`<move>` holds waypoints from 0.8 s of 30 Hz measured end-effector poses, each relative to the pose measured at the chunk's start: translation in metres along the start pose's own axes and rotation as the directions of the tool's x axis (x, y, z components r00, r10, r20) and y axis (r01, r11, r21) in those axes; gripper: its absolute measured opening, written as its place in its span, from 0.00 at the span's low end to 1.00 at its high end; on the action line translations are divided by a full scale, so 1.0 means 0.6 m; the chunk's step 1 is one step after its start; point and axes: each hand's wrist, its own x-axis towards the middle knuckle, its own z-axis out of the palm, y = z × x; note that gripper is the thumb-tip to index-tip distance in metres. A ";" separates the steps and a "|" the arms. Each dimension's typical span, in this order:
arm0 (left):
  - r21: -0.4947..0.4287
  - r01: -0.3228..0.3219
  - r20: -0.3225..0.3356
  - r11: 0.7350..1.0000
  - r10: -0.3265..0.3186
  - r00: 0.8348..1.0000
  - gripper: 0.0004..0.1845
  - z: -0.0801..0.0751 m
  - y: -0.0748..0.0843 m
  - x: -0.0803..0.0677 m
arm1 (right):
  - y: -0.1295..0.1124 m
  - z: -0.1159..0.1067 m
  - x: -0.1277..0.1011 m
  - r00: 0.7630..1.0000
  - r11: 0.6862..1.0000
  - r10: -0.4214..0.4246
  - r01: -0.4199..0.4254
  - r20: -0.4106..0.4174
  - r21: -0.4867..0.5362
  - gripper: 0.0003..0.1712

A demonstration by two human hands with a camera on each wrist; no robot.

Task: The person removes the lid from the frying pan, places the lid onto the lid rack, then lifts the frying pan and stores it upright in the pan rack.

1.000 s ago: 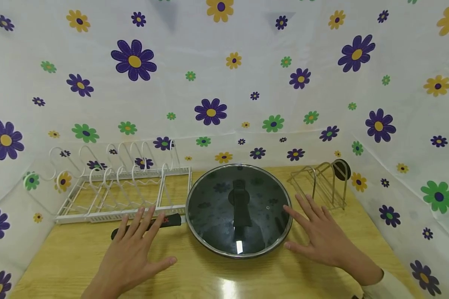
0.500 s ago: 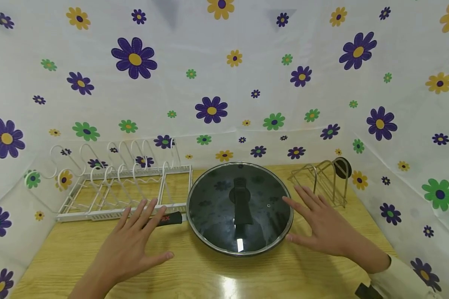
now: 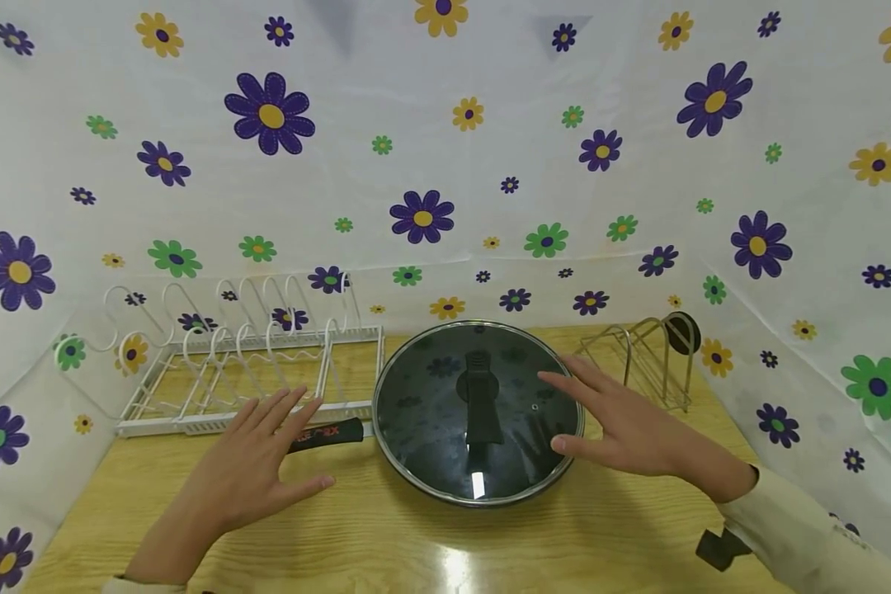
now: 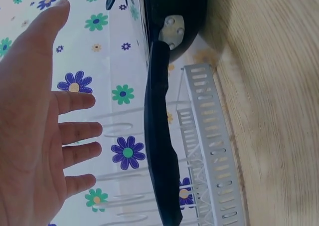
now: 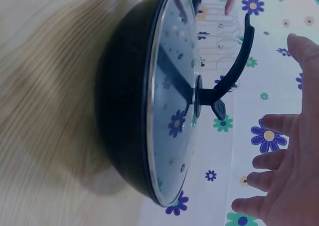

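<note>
A black wok [image 3: 416, 483] [image 5: 119, 116] sits mid-table under a glass lid [image 3: 445, 404] [image 5: 169, 101] with a black arched handle [image 3: 481, 398] [image 5: 234, 71]. The wok's long black handle [image 3: 327, 433] [image 4: 159, 146] points left. My left hand [image 3: 248, 466] [image 4: 35, 136] hovers open above that long handle, fingers spread, touching nothing. My right hand [image 3: 616, 425] [image 5: 289, 186] hovers open over the lid's right side, fingers straight, clear of the lid handle.
A white wire dish rack [image 3: 245, 363] [image 4: 209, 151] stands at the back left, just behind the wok handle. A metal wire stand [image 3: 646, 359] sits at the back right. Flowered cloth walls [image 3: 445, 165] close in the wooden table [image 3: 416, 544] on three sides.
My right hand has moved left, from beside the lid's right rim to over the lid. My left hand has shifted slightly left and back above the wok handle.
</note>
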 end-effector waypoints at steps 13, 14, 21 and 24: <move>-0.034 0.045 0.001 0.998 -0.045 0.999 0.46 0.027 -0.031 0.011 | -0.016 -0.001 0.038 1.000 0.973 0.015 -0.012 -0.010 0.231 0.41; -0.034 0.051 0.005 0.998 -0.051 0.999 0.46 0.029 -0.033 0.010 | -0.017 0.001 0.041 1.000 0.965 0.008 -0.004 -0.016 0.264 0.41; -0.046 0.064 0.010 0.997 -0.064 0.998 0.44 0.039 -0.038 0.011 | -0.024 0.016 0.057 0.999 0.854 -0.032 0.040 -0.025 0.519 0.39; -0.053 0.073 0.018 0.996 -0.072 0.997 0.44 0.044 -0.041 0.012 | -0.028 0.024 0.060 1.000 0.809 -0.011 0.020 -0.019 0.588 0.38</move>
